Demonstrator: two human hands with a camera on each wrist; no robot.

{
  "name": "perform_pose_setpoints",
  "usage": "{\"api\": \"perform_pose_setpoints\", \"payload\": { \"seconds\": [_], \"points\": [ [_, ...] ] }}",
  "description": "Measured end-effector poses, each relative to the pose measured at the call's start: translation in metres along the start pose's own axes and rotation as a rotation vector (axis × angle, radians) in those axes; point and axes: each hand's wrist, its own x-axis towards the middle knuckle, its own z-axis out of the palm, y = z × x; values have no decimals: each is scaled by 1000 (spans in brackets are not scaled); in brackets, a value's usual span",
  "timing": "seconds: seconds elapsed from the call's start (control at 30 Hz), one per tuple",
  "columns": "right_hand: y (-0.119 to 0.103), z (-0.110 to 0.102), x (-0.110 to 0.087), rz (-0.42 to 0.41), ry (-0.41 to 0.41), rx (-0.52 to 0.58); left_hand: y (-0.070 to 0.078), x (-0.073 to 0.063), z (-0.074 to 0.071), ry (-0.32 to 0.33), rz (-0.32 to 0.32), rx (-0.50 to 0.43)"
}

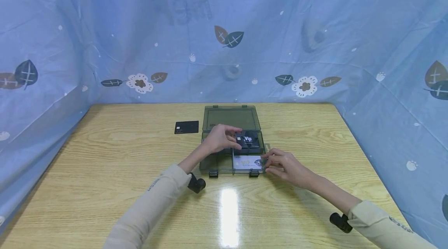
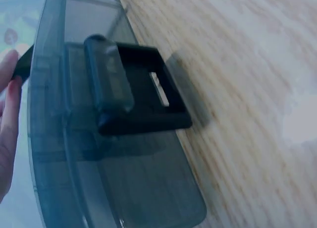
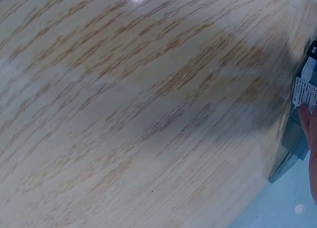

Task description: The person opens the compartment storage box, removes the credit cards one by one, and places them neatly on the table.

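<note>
A translucent smoky-green plastic case (image 1: 206, 163) lies on the table with its lid (image 1: 231, 118) folded back. My left hand (image 1: 220, 138) reaches over it and pinches a black VIP card (image 1: 245, 144) by its left side, above the rear right compartment. In the left wrist view, fingers (image 2: 7, 124) grip a dark edge beyond the case wall. A white VIP card (image 1: 245, 162) lies in the front right compartment. My right hand (image 1: 285, 166) touches the case's right side with bent, relaxed fingers; the right wrist view shows a fingertip against a pale slotted piece (image 3: 304, 92).
Another black VIP card (image 1: 186, 127) lies on the wooden table (image 1: 122, 171), left of the case. Two black latches (image 1: 213, 173) project at the case's front. A blue patterned sheet (image 1: 192, 46) closes off the back and sides.
</note>
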Motion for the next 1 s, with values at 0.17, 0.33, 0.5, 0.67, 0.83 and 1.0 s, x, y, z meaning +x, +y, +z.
{"api": "perform_pose_setpoints", "payload": {
  "seconds": [0.17,0.33,0.5,0.67,0.83,1.0],
  "points": [
    [0,0,0,2,-2,5,-1,-4,-2,15,-2,-47],
    [1,1,0,-9,-2,15,-1,-7,-5,34,-20,-143],
    [2,0,-1,-12,-6,15,1,-11,-7,52,-44,-203],
    [4,0,-2,-26,-8,11,0,-20,-11,41,-30,-233],
    [4,1,-3,-57,22,-2,1,-36,-19,12,-21,-263],
    [4,0,-2,-80,49,-6,-3,-50,-28,-29,-8,-325]
  ]
}}
